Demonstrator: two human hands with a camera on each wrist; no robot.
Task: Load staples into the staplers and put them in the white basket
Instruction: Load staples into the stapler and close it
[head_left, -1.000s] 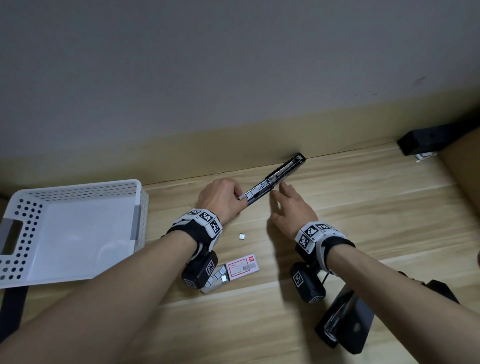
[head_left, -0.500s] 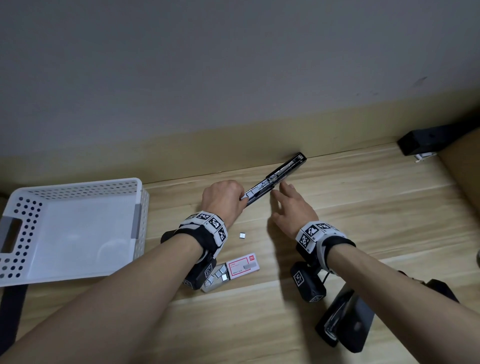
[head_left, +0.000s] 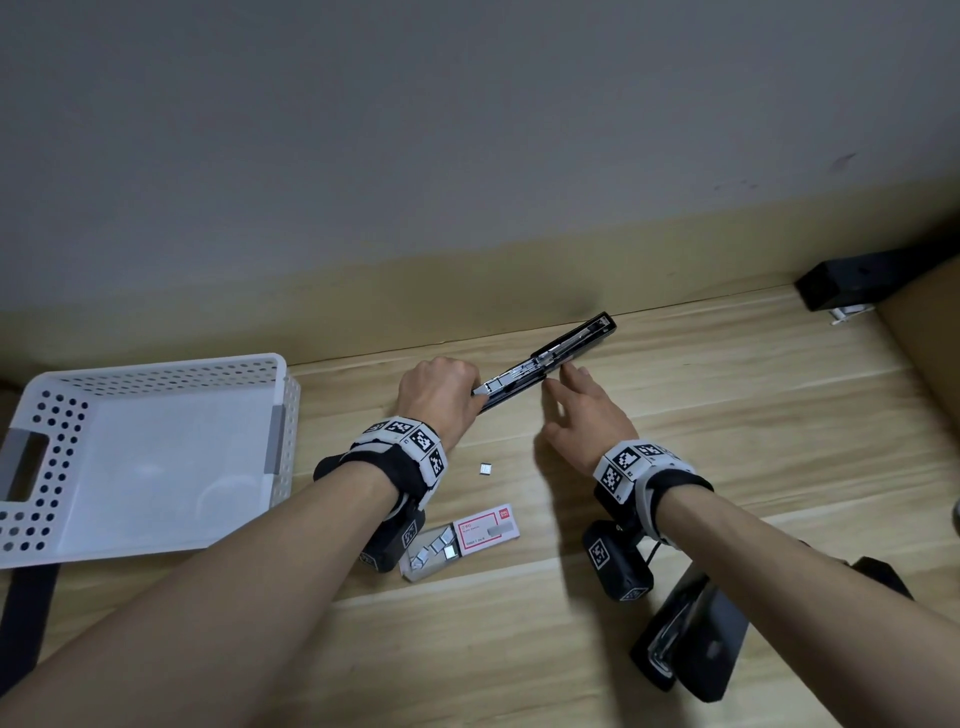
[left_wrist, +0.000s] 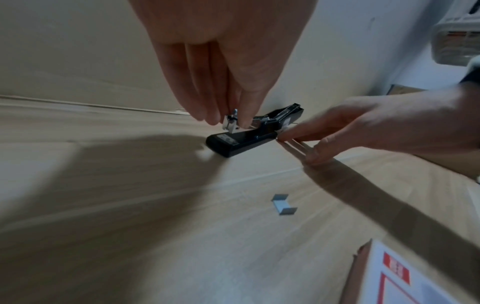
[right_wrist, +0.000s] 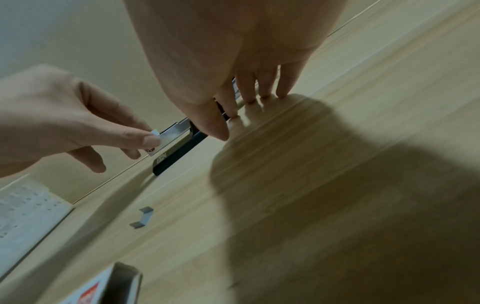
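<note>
A black stapler (head_left: 550, 358) lies opened out flat on the wooden table near the wall, its metal staple channel facing up. My left hand (head_left: 441, 397) pinches the metal end of that channel (left_wrist: 231, 123) between thumb and fingers. My right hand (head_left: 582, 410) lies beside the stapler with straight fingers, fingertips (right_wrist: 249, 98) down on the table against the black base (right_wrist: 179, 156). A small block of staples (head_left: 486, 468) lies loose on the table between my wrists. The white perforated basket (head_left: 156, 374) sits at the left, holding nothing.
An open staple box (head_left: 460, 538) with several loose staple blocks lies near my left wrist. A second black stapler (head_left: 691, 639) lies open under my right forearm. A black object (head_left: 872, 278) sits at the far right by a cardboard wall (head_left: 930, 332).
My left hand has shifted slightly along the stapler's near end while gripping the metal channel. The right hand and stapler stay almost where they were.
</note>
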